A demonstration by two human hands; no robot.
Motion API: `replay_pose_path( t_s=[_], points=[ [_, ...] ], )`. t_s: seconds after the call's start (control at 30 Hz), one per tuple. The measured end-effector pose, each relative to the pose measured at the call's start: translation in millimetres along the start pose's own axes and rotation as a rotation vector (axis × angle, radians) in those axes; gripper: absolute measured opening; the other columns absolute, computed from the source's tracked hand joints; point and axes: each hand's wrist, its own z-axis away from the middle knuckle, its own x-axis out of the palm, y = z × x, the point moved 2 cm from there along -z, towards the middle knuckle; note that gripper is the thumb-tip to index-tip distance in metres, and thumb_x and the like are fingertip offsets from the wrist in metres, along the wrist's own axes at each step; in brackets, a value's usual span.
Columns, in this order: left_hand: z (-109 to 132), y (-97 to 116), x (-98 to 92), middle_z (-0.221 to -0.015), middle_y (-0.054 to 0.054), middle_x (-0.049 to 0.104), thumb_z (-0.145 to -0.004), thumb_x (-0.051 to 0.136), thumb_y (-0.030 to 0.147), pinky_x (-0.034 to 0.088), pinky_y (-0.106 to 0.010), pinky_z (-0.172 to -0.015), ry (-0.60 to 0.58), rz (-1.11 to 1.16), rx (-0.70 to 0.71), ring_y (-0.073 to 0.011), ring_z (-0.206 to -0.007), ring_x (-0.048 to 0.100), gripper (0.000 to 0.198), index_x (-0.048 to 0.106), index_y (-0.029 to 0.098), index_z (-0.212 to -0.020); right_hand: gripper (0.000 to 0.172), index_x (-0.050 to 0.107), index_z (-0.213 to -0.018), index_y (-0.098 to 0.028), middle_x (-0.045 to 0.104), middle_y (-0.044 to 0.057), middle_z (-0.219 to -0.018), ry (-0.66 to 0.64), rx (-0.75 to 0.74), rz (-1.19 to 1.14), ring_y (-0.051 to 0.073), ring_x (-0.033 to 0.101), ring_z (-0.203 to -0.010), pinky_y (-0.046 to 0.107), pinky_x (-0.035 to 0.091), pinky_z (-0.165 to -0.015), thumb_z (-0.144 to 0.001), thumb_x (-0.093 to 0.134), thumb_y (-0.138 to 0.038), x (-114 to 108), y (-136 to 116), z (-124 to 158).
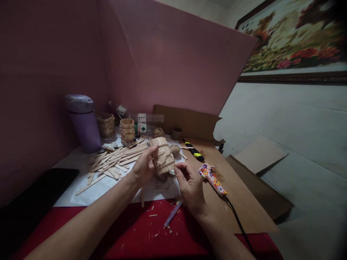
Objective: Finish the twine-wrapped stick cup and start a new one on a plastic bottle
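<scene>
A small barrel-shaped cup made of craft sticks [163,157], with twine around it, is tilted in the middle of the view. My left hand [145,164] grips it from the left, thumb and fingers on its side. At its lower right edge is my right hand [191,186], its thumb and index finger pinched together; what they hold, if anything, is too small to make out. Behind the cup lies a ball of twine [175,150]. Loose craft sticks [116,159] are heaped on the white sheet [70,187] to the left.
Two similar cups, one of them a stick cup [127,130], stand behind, near a purple tumbler [85,124] and plastic bottles [150,118]. On the brown board [238,202] lie a utility knife [193,150] and a flowered glue gun [213,178] with a cord. A glue stick [172,215] rests on red cloth.
</scene>
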Motion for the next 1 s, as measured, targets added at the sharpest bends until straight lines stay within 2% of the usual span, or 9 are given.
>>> replay_pose_path(
  t_s=[0.23, 0.33, 0.5, 0.63, 0.77, 1.0],
  points=[
    [-0.8, -0.6, -1.2, -0.083, -0.012, 0.075, -0.09, 0.056, 0.019, 0.062, -0.033, -0.069, 0.016, -0.038, 0.016, -0.0211, -0.07, 0.072, 0.02, 0.07, 0.007, -0.098, 0.012, 0.065, -0.093, -0.019, 0.067, 0.005, -0.086, 0.02, -0.12, 0.077, 0.018, 0.064, -0.081, 0.031, 0.05, -0.074, -0.096, 0.056, -0.027, -0.9, -2.7, 4.7],
    [0.1, -1.1, -0.2, -0.085, -0.013, 0.075, -0.09, 0.057, 0.021, 0.062, -0.033, -0.07, -0.006, -0.055, 0.009, -0.0214, -0.072, 0.072, 0.022, 0.069, 0.006, -0.101, 0.012, 0.064, -0.093, -0.019, 0.067, 0.005, -0.087, 0.024, -0.139, 0.104, 0.019, 0.064, -0.082, 0.031, 0.05, -0.075, -0.096, 0.055, -0.026, -0.7, -3.9, 6.0],
    [0.8, -2.8, -1.5, -0.084, -0.012, 0.076, -0.088, 0.061, 0.021, 0.062, -0.034, -0.07, 0.023, -0.045, -0.005, -0.0212, -0.07, 0.072, 0.019, 0.069, 0.008, -0.099, 0.012, 0.064, -0.093, -0.019, 0.067, 0.005, -0.086, 0.013, -0.153, 0.132, 0.018, 0.064, -0.081, 0.03, 0.05, -0.073, -0.097, 0.054, -0.024, 0.1, -5.0, 5.9],
    [1.8, -1.2, 0.3, -0.082, -0.011, 0.076, -0.094, 0.052, 0.028, 0.062, -0.034, -0.069, -0.034, -0.016, -0.033, -0.0216, -0.07, 0.072, 0.029, 0.069, 0.009, -0.107, 0.012, 0.064, -0.093, -0.018, 0.067, 0.005, -0.086, 0.028, -0.169, 0.156, 0.018, 0.064, -0.08, 0.029, 0.049, -0.072, -0.097, 0.054, -0.023, 0.3, -3.6, 5.5],
    [2.5, 0.6, 1.8, -0.082, -0.014, 0.075, -0.098, 0.039, 0.025, 0.061, -0.033, -0.067, -0.047, -0.047, -0.106, -0.0222, -0.069, 0.073, 0.037, 0.067, 0.004, -0.11, 0.012, 0.065, -0.092, -0.018, 0.067, 0.006, -0.085, 0.043, -0.176, 0.172, 0.018, 0.064, -0.081, 0.029, 0.049, -0.072, -0.096, 0.054, -0.023, -1.0, -2.8, 4.7],
    [4.2, 0.5, 5.7, -0.081, -0.011, 0.075, -0.097, 0.047, 0.022, 0.06, -0.029, -0.065, 0.017, -0.092, -0.081, -0.0197, -0.067, 0.072, 0.027, 0.066, 0.008, -0.109, 0.013, 0.064, -0.087, -0.018, 0.066, 0.005, -0.083, 0.055, -0.217, 0.218, 0.018, 0.062, -0.077, 0.029, 0.048, -0.069, -0.096, 0.056, -0.025, -10.2, -20.2, -17.7]
  ],
)
